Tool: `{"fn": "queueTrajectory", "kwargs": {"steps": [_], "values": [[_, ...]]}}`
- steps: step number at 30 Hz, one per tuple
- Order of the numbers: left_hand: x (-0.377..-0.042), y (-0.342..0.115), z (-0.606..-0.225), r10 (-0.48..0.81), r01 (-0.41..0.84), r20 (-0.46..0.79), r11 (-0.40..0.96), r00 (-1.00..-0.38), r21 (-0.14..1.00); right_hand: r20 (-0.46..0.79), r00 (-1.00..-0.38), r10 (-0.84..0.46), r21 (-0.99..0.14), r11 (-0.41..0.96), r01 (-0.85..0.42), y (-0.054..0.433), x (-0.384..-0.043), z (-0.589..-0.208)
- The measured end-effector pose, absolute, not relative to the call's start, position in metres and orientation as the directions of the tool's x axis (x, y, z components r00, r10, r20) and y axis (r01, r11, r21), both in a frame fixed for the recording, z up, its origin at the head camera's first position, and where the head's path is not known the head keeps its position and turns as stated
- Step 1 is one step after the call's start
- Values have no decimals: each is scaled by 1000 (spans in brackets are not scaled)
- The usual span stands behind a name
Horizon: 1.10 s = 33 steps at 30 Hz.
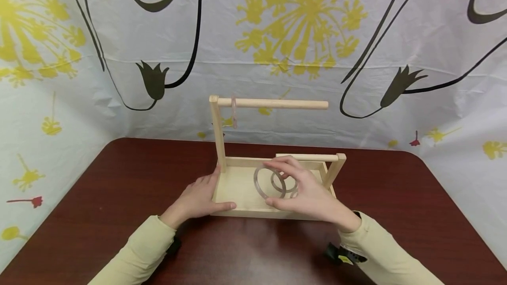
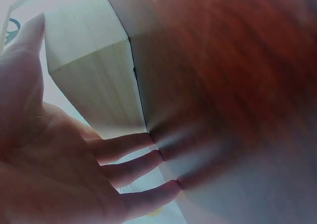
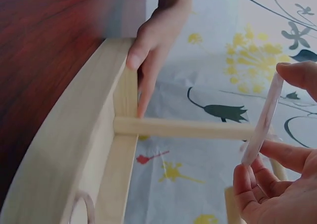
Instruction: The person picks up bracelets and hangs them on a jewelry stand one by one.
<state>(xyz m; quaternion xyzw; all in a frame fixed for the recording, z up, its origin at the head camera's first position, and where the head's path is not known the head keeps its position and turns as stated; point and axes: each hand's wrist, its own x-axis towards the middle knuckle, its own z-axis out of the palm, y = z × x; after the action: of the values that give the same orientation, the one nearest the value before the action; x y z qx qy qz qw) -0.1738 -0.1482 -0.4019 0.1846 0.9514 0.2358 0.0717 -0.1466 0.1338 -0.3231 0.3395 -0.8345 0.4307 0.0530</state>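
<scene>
A pale, translucent ring (image 1: 256,184) is held above the tray by my right hand (image 1: 305,190). In the right wrist view the ring (image 3: 262,125) appears edge-on, pinched between thumb and fingers of the right hand (image 3: 285,184). My left hand (image 1: 200,195) rests against the left end of the wooden tray (image 1: 237,213), thumb at the front rim. The left wrist view shows the left hand (image 2: 64,159) with straight fingers touching the table by the tray's corner. Another similar ring (image 1: 234,118) hangs on the tall post's horizontal dowel (image 1: 277,104).
Behind the right hand, at least one more ring (image 1: 292,188) lies in the tray, partly hidden. A shorter post (image 1: 336,169) with a lower dowel (image 1: 309,157) rises at the right end. The dark red table (image 1: 119,188) meets a flower-patterned sheet (image 1: 178,113) behind.
</scene>
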Motion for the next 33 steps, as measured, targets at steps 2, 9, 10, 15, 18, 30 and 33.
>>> {"fn": "queueTrajectory", "kwargs": {"steps": [2,9,10,15,18,30,33], "values": [[-174,-148,-402,387,321,-46,818,-921,477,393,-754,-527,-664,405,-629,140,-146,-320],[-173,-150,-402,394,327,-41,812,-918,484,442,-723,-531,-606,417,-677,162,-143,-303],[-172,-150,-402,396,328,-40,810,-918,485,445,-723,-529,-596,428,-680,165,-143,-301],[-172,-151,-401,392,322,-45,811,-919,489,454,-728,-513,-528,503,-684,179,-142,-293],[-172,-150,-401,374,300,-65,826,-925,478,451,-733,-509,-510,528,-679,187,-142,-291],[-171,-149,-398,327,234,-128,852,-936,469,491,-755,-434,-513,556,-654,212,-140,-285],[-171,-149,-398,325,232,-129,853,-937,467,487,-766,-419,-524,562,-640,215,-141,-282]]}}
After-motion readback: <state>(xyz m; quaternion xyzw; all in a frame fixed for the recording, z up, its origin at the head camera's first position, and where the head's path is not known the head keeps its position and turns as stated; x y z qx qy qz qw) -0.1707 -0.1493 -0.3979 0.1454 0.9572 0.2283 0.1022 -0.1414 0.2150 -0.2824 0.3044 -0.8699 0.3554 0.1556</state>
